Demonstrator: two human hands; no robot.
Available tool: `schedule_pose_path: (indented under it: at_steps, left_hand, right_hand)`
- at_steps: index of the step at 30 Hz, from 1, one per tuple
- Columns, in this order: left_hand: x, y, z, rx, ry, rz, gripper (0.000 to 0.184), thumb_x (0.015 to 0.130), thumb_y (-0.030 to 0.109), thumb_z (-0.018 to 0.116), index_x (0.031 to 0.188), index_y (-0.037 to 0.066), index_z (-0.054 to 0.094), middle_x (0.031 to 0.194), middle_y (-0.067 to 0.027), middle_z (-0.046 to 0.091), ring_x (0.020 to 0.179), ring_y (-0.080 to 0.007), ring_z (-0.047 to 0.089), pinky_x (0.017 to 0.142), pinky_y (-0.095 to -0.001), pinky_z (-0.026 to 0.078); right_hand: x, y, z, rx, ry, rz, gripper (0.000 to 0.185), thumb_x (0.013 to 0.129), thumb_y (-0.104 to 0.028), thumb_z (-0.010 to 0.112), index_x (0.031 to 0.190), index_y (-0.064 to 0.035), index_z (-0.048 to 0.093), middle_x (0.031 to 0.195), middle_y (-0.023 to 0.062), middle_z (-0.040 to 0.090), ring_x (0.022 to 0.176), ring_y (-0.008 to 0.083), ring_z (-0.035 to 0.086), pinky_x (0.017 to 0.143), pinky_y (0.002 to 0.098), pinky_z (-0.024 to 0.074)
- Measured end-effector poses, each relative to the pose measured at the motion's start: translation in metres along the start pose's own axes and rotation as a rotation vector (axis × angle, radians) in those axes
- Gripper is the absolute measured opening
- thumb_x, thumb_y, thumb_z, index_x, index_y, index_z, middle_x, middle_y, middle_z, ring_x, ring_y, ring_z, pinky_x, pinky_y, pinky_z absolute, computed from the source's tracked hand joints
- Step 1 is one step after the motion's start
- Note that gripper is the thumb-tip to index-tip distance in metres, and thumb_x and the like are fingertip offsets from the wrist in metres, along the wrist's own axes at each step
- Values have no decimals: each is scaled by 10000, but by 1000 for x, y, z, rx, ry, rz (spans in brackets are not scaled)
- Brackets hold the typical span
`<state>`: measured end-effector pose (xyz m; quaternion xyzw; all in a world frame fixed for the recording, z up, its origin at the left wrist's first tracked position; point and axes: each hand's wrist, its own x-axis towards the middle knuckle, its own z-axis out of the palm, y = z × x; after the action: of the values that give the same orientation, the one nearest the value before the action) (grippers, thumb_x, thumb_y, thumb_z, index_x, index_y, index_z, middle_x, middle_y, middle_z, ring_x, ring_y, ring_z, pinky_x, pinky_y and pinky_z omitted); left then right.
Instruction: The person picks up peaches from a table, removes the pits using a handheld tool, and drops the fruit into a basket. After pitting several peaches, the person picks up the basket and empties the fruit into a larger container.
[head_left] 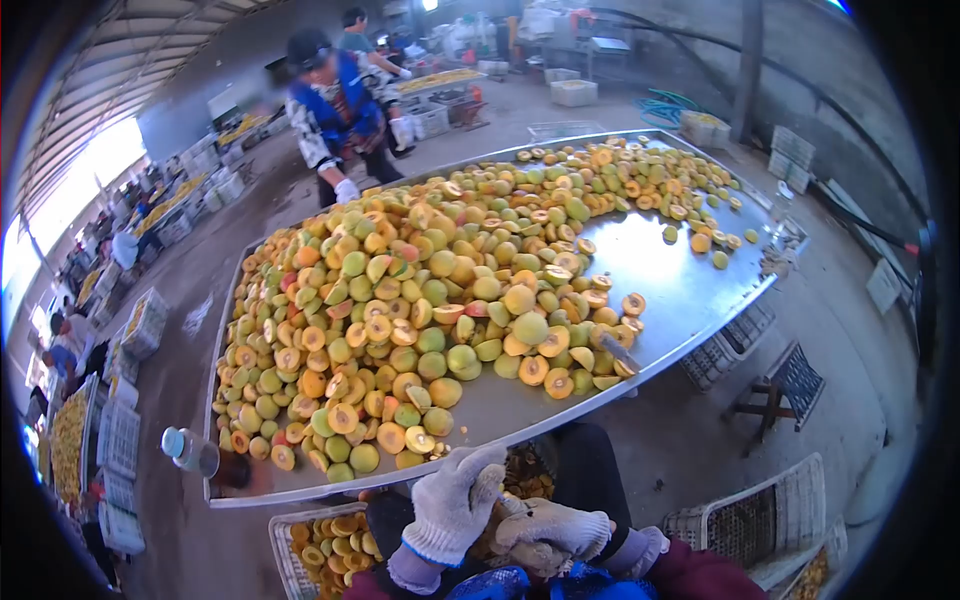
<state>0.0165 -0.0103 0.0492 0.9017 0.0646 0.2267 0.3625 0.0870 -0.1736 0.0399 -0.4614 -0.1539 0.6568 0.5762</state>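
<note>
My left hand [455,505], in a whitish knitted glove, is raised over my lap with its fingers bent together. Close beside it, my right hand [555,530], gloved too, has its fingers curled inward. A sliver of yellow-orange shows between the hands; what they grip is mostly hidden. Just past them, a metal-topped table [690,310] bears a big heap of halved and whole yellow-green fruit [430,270], apricot- or plum-like, some halves with pits. A container of dark bits [528,472] is partly visible between my knees.
A white crate of fruit halves [335,550] stands at my left, another crate [760,525] at my right. On the table are a bottle of dark liquid [205,458] and a greyish elongated object [618,353]. A co-worker [340,115] stands across; a folding stool [785,385] is to the right.
</note>
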Motion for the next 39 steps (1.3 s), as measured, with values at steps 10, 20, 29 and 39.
schedule_pose_path:
  at_steps: [10,20,29,39]
  left_hand:
    - [5,-20,12,-249,-194,-259,205,967,196,542,1029,39,657,872,-128,667,752,-260,682,651,-331,512]
    - [1,-7,19,-1,-47,-22,211,918,182,611,1100,84,654,971,-118,673,819,-273,675,714,-345,531]
    - [-10,-25,29,-963,-153,-565,251,923,111,617,1153,11,615,1048,-82,677,930,-161,649,819,-298,519]
    - [3,-19,28,-318,-126,-322,239,907,169,645,1094,19,650,932,-132,702,823,-191,684,726,-299,528]
  right_hand:
    - [8,14,1,-44,43,-88,234,894,-260,591,777,-58,586,586,-20,483,462,58,427,435,212,365]
    - [-5,11,-7,224,-83,43,171,874,-206,609,825,-43,597,620,2,527,530,70,499,492,218,420]
    - [-1,11,-8,-72,10,81,189,936,-215,539,829,-95,639,722,-12,555,601,68,502,565,228,421]
    - [9,29,-8,209,101,53,202,871,-232,641,889,-31,632,628,14,528,488,83,481,465,228,403]
